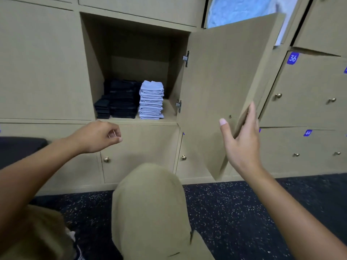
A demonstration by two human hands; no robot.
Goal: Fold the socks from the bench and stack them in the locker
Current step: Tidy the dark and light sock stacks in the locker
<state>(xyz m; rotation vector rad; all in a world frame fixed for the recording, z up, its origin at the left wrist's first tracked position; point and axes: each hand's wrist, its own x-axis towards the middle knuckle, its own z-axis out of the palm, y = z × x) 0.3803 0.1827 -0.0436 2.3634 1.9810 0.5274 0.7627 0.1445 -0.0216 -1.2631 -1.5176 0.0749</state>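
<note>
The locker (131, 44) stands open in front of me. Inside, a tall stack of folded light blue socks (151, 100) sits at the right, with stacks of folded dark socks (122, 99) to its left. My right hand (242, 139) holds the lower free edge of the locker door (221, 87), thumb on the inner face and fingers behind the edge. My left hand (99, 136) hovers below the locker's front sill, fingers loosely curled, holding nothing.
Shut lockers with brass knobs (106, 159) surround the open one; numbered blue labels (292, 58) mark those at the right. A dark bench (20, 147) edge shows at the left. My knee in tan trousers (150, 203) rises over the speckled dark floor (234, 212).
</note>
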